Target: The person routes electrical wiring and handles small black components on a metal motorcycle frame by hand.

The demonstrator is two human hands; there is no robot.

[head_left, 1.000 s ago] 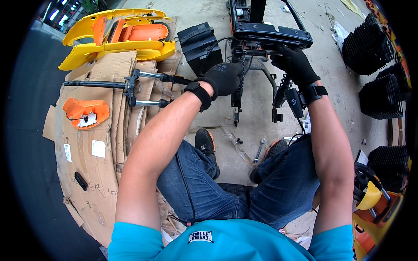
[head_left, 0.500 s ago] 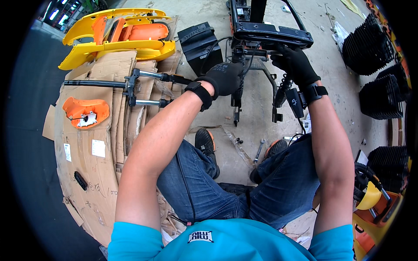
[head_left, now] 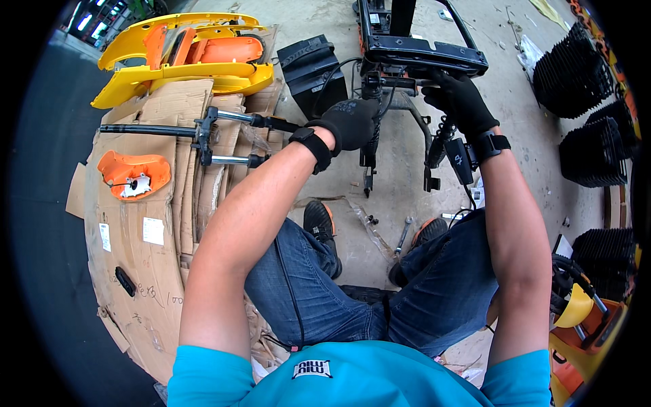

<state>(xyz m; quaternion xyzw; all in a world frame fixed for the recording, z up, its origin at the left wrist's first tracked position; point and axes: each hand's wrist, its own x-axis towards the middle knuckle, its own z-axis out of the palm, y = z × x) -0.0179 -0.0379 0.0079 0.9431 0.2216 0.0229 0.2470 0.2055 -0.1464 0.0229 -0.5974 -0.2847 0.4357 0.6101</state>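
A black metal vehicle frame (head_left: 427,53) stands on the floor ahead of me, with a coil-spring shock absorber (head_left: 371,150) on its left side and a second shock absorber (head_left: 444,133) on its right. My left hand (head_left: 350,124), in a black glove, is closed round the upper part of the left shock absorber; its fingertips are partly hidden. Just under the frame's crossbar, my gloved right hand (head_left: 466,103) has its fingers bent together at the top of the right shock absorber. What lies between those fingers is hidden. A black cable runs beside the left hand.
To the left, stacked cardboard (head_left: 135,271) carries a front fork (head_left: 203,136), an orange cover (head_left: 135,176) and yellow body panels (head_left: 183,74). A black battery-like box (head_left: 312,71) stands beside the frame. A wrench (head_left: 404,234) lies between my feet. Black ribbed parts (head_left: 573,68) are stacked at right.
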